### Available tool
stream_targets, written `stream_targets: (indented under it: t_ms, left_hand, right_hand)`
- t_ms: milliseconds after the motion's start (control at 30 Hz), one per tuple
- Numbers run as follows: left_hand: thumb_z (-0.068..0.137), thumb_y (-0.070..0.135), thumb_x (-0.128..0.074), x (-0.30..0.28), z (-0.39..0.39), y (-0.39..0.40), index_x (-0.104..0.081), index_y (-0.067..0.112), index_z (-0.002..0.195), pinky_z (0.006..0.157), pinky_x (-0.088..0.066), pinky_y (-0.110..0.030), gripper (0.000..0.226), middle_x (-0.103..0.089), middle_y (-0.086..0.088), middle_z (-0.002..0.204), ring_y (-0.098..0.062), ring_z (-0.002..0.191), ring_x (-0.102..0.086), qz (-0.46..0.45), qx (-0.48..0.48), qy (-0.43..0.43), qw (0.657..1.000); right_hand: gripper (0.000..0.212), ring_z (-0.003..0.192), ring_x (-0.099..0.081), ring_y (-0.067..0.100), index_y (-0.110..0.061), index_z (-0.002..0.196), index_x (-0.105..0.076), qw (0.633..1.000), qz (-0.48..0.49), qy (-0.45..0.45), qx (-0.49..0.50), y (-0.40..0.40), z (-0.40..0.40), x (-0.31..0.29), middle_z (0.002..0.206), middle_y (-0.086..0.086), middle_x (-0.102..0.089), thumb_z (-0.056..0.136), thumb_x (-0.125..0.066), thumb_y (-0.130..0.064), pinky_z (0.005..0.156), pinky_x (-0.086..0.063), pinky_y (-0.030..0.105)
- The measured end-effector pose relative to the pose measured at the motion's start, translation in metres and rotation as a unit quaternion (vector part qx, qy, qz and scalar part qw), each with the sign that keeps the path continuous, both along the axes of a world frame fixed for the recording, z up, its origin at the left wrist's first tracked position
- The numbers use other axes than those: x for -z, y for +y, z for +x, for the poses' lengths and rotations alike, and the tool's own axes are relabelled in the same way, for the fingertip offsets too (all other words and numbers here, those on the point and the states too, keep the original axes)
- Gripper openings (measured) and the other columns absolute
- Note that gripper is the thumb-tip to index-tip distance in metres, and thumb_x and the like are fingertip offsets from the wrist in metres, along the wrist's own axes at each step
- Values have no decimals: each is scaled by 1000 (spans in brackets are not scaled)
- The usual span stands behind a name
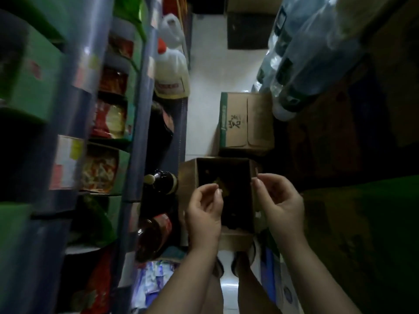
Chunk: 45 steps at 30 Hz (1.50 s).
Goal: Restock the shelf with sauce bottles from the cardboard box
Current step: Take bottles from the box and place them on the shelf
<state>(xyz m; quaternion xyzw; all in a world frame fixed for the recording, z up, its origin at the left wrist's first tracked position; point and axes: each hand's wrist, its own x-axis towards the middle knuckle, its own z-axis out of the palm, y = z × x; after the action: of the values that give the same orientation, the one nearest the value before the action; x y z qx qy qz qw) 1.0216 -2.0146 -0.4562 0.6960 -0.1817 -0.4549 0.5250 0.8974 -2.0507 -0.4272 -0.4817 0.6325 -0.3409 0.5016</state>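
Here both hands hover empty over the open cardboard box (224, 196) on the floor, left hand (205, 211) and right hand (280, 200) with fingers loosely curled, ready to reach in; sauce bottles (158, 232) already stand on the shelf (133, 159) just left.

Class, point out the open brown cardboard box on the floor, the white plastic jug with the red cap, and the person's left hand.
Open brown cardboard box (188, 177), head view, left flap.
White plastic jug (171, 69), head view, body.
Left hand (204, 214), head view, palm.

Shop stockroom: packed shelves (136, 123) (price-tagged edges), stacked cartons (246, 120), bottled water (301, 64)
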Motion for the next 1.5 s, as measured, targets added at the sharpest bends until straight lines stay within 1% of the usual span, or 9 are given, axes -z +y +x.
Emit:
stream_targets:
  t_ms: [367,533,633,767,900,1000,1167,1333,1500]
  left_hand:
    - [90,16,-56,237,18,-18,-55,9,122,82,-48,-5,33,-63,-3,116,-9,109,-60,99,42,36,994]
    - [90,19,-56,318,15,-25,-46,10,134,77,-47,-7,46,-54,-3,131,-7,117,-51,138,67,50,987]
    - [91,17,-56,351,12,-28,-42,9,136,89,-43,-15,47,-52,0,127,-7,117,-48,145,86,55,984]
    - [89,22,-58,382,9,-27,-43,13,135,96,-39,-23,49,-50,3,123,-8,120,-46,161,109,24,981]
    - [86,36,-60,403,6,-29,-40,19,138,96,-35,-23,58,-51,-3,135,-17,126,-47,211,138,-75,965]
    - [86,41,-59,416,1,-37,-33,17,142,102,-35,-29,66,-47,-7,140,-24,130,-44,267,122,-51,954]
    - [88,37,-58,439,0,-51,-31,15,144,106,-35,-31,66,-47,-9,142,-26,132,-44,291,133,-62,945]
    - [89,38,-56,456,-4,-62,-24,15,147,109,-32,-33,70,-39,-11,148,-28,135,-39,311,96,-64,943]
    - [85,42,-59,469,-5,-60,-19,15,148,116,-25,-35,80,-30,-11,153,-26,141,-30,315,84,-82,942]
  right_hand:
    - [26,91,-58,-16,-38,98,-57,990,135,49,-18,18,-10,245,100,-14,-63,88,-62,-15,77,-52,19]
    - [35,107,-56,-2,-38,106,-56,975,191,105,-43,45,-13,332,112,-18,-59,82,-72,-20,90,-46,15]
    - [53,117,-45,0,-37,120,-49,961,222,149,-66,53,-9,367,125,-18,-49,76,-78,-28,89,-35,8]
    - [80,134,-37,9,-29,138,-39,947,263,169,-77,58,-8,396,146,-8,-39,70,-82,-36,110,-31,26]
    - [101,141,-26,10,-30,146,-25,933,292,182,-106,56,-8,412,154,-8,-27,66,-85,-35,115,-23,28]
    - [110,145,-17,7,-32,149,-15,927,296,186,-136,49,-11,420,157,-14,-17,65,-85,-34,119,-17,30]
    - [108,144,2,-3,-37,149,-4,890,260,183,-326,45,-23,429,149,-29,1,72,-80,-35,119,-1,20]
    - [75,135,-31,-6,-38,131,-41,938,196,172,-228,45,-21,439,132,-31,-31,69,-83,-29,104,-14,0]
    - [66,127,-41,-4,-47,116,-48,955,191,147,-171,44,-23,441,130,-23,-48,64,-86,-33,103,-27,7]
